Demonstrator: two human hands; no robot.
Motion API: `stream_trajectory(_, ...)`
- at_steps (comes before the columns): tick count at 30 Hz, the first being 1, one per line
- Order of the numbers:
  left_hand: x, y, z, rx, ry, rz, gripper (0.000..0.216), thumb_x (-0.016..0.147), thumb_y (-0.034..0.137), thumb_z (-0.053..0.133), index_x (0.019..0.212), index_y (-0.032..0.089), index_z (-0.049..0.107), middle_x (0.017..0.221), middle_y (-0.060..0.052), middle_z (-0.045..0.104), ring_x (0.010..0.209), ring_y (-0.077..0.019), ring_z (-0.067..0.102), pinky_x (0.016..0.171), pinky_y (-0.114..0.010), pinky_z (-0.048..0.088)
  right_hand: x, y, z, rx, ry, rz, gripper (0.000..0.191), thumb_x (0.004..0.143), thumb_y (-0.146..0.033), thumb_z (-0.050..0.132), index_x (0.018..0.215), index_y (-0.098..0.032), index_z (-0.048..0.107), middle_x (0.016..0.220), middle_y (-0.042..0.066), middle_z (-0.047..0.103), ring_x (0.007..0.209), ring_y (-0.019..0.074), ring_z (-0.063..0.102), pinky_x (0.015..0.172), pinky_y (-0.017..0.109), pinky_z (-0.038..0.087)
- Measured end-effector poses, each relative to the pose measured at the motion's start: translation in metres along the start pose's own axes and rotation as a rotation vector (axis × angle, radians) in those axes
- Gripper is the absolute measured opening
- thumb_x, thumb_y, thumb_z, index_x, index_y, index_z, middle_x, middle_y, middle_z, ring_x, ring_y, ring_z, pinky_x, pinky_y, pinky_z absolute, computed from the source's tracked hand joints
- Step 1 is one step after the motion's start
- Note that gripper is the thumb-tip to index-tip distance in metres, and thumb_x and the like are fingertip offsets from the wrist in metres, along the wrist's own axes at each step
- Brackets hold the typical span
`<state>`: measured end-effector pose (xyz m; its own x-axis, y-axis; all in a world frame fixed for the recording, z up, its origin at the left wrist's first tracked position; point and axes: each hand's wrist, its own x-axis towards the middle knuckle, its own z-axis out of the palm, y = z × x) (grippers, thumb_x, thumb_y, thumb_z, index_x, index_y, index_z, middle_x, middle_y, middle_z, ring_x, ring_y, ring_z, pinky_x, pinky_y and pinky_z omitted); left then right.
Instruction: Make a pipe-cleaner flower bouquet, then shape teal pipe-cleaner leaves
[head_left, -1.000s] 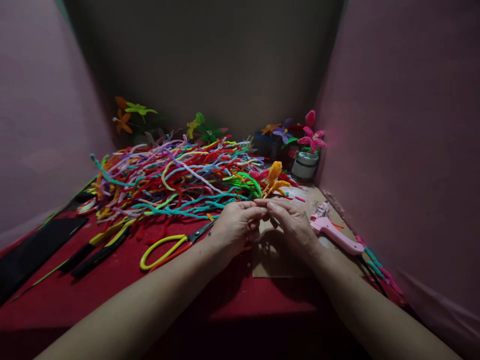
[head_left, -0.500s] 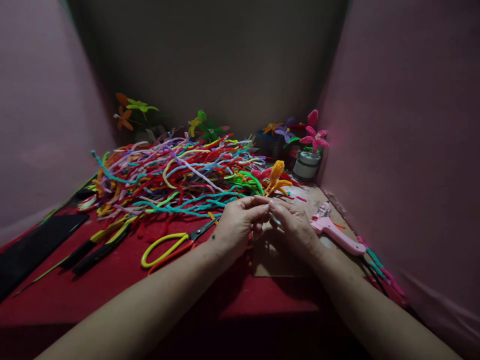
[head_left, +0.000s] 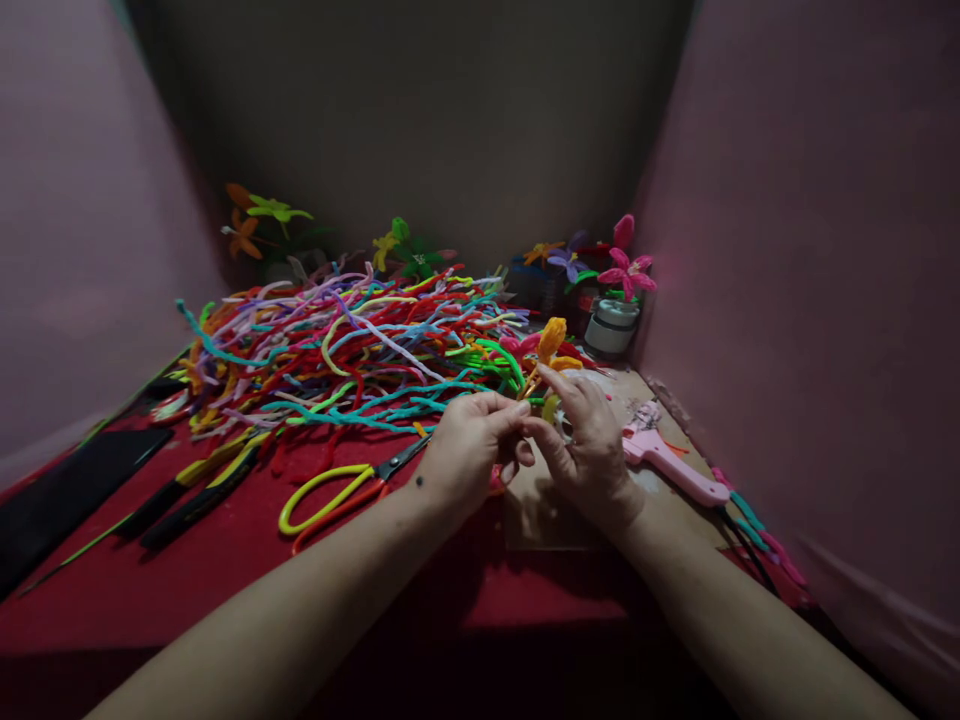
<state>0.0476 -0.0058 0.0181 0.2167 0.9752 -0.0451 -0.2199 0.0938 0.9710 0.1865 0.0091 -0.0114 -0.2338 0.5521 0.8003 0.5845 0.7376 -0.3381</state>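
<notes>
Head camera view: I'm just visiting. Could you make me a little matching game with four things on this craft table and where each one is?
Things:
1. yellow-handled scissors
2. pink glue gun
3. orange flower
4. pink flower

Places:
A. at the fingertips of the left hand and the right hand
B. on the red cloth, left of the left hand
C. at the back right, above the pale jar
D. lying just right of the right hand

Pairs: 1-B, 2-D, 3-A, 4-C.
</notes>
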Motion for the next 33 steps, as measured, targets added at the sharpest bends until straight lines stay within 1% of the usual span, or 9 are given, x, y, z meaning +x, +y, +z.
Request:
stream_trajectory(4,0.004,-0.003,-0.007,-0.238,-0.175,-0.308,0.015,0.066,0.02,0.058,0.057,0.013,0.049,0.04,0.004,0.045,0.03,-0.0036,0.037,0.03,-0.015,0.025,-0.004,-0.007,-0.005,-0.111,0.019,-0.245,0.058,0.079,-0.026,0.054,0.133,-0.021,0.033,0.102,0.011,0.053,0.094,0.0245,0.049,0.081,0.043,0.042)
stream_trajectory(8,0.001,-0.004,-0.006,-0.161,-0.313,-0.467,0.012,0.062,0.02,0.055,0.054,0.014,0.049,0.036,0.005,0.04,0.027,-0.0048,0.035,0.027,-0.015,0.02,-0.006,-0.014,-0.008,-0.068,0.046,-0.369,0.06,0.079,-0.021,0.053,0.134,-0.025,0.03,0.102,0.01,0.054,0.092,0.0233,0.051,0.078,0.043,0.043)
stream_trajectory(11,0.0,-0.001,-0.004,0.1,-0.299,-0.339,0.016,0.062,0.023,0.053,0.05,0.014,0.049,0.035,0.004,0.041,0.027,-0.0063,0.036,0.027,-0.018,0.02,-0.007,-0.016,-0.011,-0.009,0.061,-0.359,0.058,0.077,-0.016,0.053,0.131,-0.025,0.033,0.104,0.01,0.055,0.093,0.0229,0.052,0.079,0.043,0.044)
stream_trajectory(16,0.015,0.0,-0.017,0.49,0.096,0.012,0.01,0.067,0.026,0.053,0.065,0.016,0.051,0.039,0.006,0.043,0.032,-0.0066,0.038,0.035,-0.019,0.027,-0.004,-0.015,-0.012,0.069,0.141,-0.135,0.043,0.079,-0.012,0.047,0.121,-0.022,0.045,0.102,0.01,0.054,0.096,0.0227,0.051,0.083,0.043,0.043)
stream_trajectory(19,0.027,-0.004,-0.031,0.676,0.237,0.197,0.008,0.067,0.025,0.053,0.068,0.017,0.052,0.05,0.004,0.05,0.044,-0.0085,0.045,0.045,-0.02,0.033,-0.001,-0.009,-0.006,0.044,0.031,-0.065,0.023,0.082,-0.016,0.046,0.103,-0.019,0.055,0.093,0.009,0.056,0.09,0.0207,0.052,0.079,0.038,0.044)
stream_trajectory(22,0.033,-0.011,-0.038,0.934,0.219,0.27,0.01,0.068,0.027,0.053,0.066,0.017,0.055,0.062,0.0,0.058,0.059,-0.0125,0.051,0.056,-0.023,0.037,0.001,-0.005,0.0,-0.032,-0.248,0.011,0.019,0.086,-0.026,0.043,0.086,-0.017,0.06,0.083,0.008,0.056,0.081,0.0188,0.052,0.074,0.034,0.043)
stream_trajectory(26,0.034,-0.02,-0.033,1.18,0.092,0.212,0.008,0.065,0.025,0.053,0.067,0.018,0.057,0.065,-0.003,0.059,0.061,-0.0163,0.052,0.056,-0.026,0.034,0.001,-0.009,0.001,-0.163,-0.511,0.017,0.03,0.083,-0.042,0.047,0.085,-0.016,0.061,0.086,0.009,0.057,0.084,0.0205,0.051,0.078,0.036,0.041)
stream_trajectory(30,0.036,-0.025,-0.031,1.199,0.107,0.216,0.008,0.066,0.023,0.05,0.062,0.018,0.056,0.062,-0.004,0.057,0.06,-0.0168,0.05,0.056,-0.026,0.033,-0.001,-0.011,-0.001,-0.231,-0.559,-0.002,0.024,0.078,-0.037,0.053,0.075,-0.015,0.062,0.087,0.009,0.059,0.087,0.0221,0.05,0.079,0.037,0.04)
stream_trajectory(33,0.038,-0.023,-0.033,1.171,0.122,0.23,0.011,0.068,0.022,0.048,0.06,0.018,0.054,0.059,-0.002,0.054,0.057,-0.0143,0.048,0.055,-0.025,0.033,-0.001,-0.006,0.0,-0.175,-0.492,0.087,0.024,0.08,-0.024,0.047,0.063,-0.017,0.062,0.078,0.008,0.06,0.081,0.0195,0.052,0.076,0.035,0.04)
